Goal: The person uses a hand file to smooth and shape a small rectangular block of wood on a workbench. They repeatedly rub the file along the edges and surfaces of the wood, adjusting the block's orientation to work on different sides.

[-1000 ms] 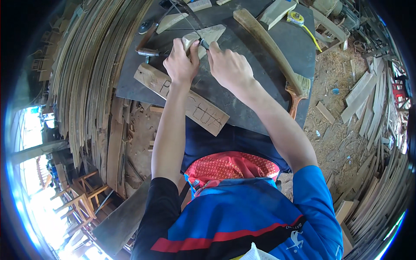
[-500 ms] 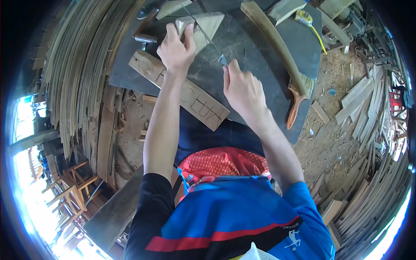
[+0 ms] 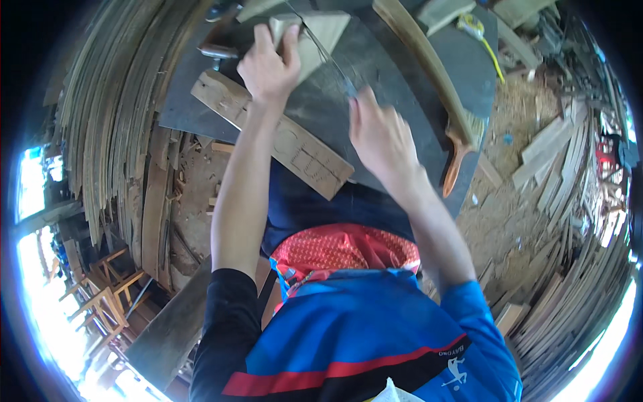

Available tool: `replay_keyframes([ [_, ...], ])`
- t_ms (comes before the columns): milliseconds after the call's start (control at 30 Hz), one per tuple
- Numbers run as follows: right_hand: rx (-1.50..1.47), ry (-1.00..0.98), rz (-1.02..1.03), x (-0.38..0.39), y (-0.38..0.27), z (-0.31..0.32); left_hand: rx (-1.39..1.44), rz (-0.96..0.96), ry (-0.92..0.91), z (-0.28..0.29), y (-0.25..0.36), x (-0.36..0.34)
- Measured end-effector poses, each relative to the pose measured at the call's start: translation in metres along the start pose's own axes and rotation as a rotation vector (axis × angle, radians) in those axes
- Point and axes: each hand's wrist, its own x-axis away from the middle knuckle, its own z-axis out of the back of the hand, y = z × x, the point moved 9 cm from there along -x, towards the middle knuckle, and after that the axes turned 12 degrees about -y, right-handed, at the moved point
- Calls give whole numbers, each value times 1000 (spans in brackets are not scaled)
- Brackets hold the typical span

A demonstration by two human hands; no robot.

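My left hand grips a small pale wood block at the far side of the dark table, thumb and fingers around it. Beside the block lies a flat, angled pale wood piece. In my right hand is a long thin tool, dark and narrow with a blue-grey part near my fingers. It slants up and left past the block, blurred by motion; whether it is a file or a narrow saw is unclear. A plank with dark markings lies nearer me, partly under my left forearm.
On the dark tabletop lie a long curved wood piece, a brush with an orange-brown handle, a yellow tape measure and a metal-ended tool. Stacked planks stand left; more timber lies right.
My right hand has drawn slightly back toward me and right with the thin tool. My left hand stays on the block. The whole view has shifted slightly.
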Motion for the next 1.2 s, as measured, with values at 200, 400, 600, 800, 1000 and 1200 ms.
replay_keyframes([
  [200,0,162,144,-55,-23,18,-66,-38,12,-2,1,-1],
  [400,-58,66,3,45,36,-20,13,98,-9,-6,-19,-15],
  [600,-187,-51,-119,111,80,-16,85,91,35,-3,-27,-15],
  [800,-388,-16,-43,106,87,-7,63,-58,14,-2,-1,6],
  [1000,-558,-50,-1,83,64,-14,213,-63,-28,3,1,18],
  [1200,-644,-85,15,86,66,-24,457,-159,10,20,-4,28],
])
